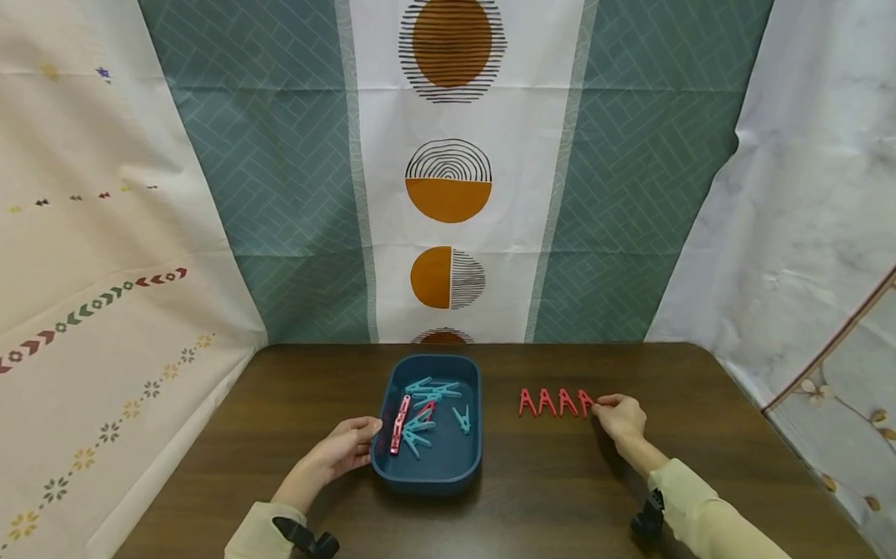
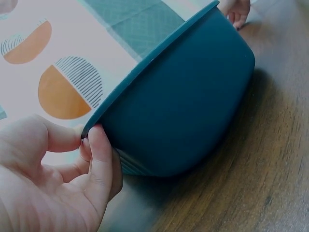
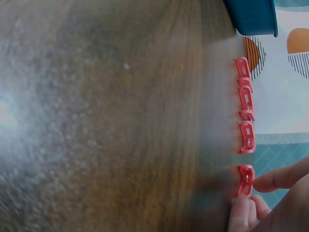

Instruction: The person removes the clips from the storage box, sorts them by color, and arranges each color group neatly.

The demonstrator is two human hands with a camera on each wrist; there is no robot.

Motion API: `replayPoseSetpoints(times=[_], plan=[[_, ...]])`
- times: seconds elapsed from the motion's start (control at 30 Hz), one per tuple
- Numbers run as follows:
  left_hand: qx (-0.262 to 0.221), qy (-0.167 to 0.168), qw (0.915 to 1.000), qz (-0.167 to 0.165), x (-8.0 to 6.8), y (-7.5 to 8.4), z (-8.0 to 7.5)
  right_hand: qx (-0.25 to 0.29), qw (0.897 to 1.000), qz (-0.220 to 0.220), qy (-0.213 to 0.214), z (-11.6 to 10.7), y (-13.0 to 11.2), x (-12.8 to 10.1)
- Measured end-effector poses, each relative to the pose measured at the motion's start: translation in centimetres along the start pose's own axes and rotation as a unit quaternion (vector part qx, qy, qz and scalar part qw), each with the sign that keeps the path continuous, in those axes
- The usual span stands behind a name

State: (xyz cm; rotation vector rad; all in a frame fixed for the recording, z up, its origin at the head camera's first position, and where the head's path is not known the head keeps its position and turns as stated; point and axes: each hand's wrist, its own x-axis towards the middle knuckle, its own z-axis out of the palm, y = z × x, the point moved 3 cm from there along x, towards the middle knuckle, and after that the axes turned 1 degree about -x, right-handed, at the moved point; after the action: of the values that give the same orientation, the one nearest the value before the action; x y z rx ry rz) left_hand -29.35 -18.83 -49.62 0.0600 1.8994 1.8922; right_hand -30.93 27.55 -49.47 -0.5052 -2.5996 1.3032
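Dark wooden table (image 1: pixel 558 501), patterned cloth behind. I log: right hand (image 1: pixel 620 417) pinching end red plastic clothes peg (image 1: pixel 585 402), fourth in row; light, stiff, springy — take by sides. Left hand (image 1: pixel 339 451) holding dark blue plastic tray (image 1: pixel 439 478) rim.

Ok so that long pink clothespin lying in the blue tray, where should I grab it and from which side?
Grip the long pink clothespin across its narrow width, near the middle. It lies flat and lengthwise by the tray's left wall, so come straight down from above. The left hand holds that rim, and blue pegs crowd its right side, so a sideways reach looks blocked.
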Motion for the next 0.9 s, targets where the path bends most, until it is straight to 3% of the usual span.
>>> replayPoseSetpoints(times=[0.3, 0.7, 0.9], plan=[[0.001, -0.002, 1.0000, 0.001, -0.2, 0.1, -0.1, -0.026, 0.999, -0.024, -0.013, -0.1, -0.4, -0.1], [0.006, -0.001, 1.0000, 0.006, -0.3, 0.3, 0.0, -0.020, 0.999, -0.024, -0.021, -0.2, -0.7, -0.4], [0.014, 0.004, 0.9999, 0.001, -0.4, 0.4, 0.1, -0.023, 0.997, -0.076, 0.013, -0.2, -2.3, -0.6]])
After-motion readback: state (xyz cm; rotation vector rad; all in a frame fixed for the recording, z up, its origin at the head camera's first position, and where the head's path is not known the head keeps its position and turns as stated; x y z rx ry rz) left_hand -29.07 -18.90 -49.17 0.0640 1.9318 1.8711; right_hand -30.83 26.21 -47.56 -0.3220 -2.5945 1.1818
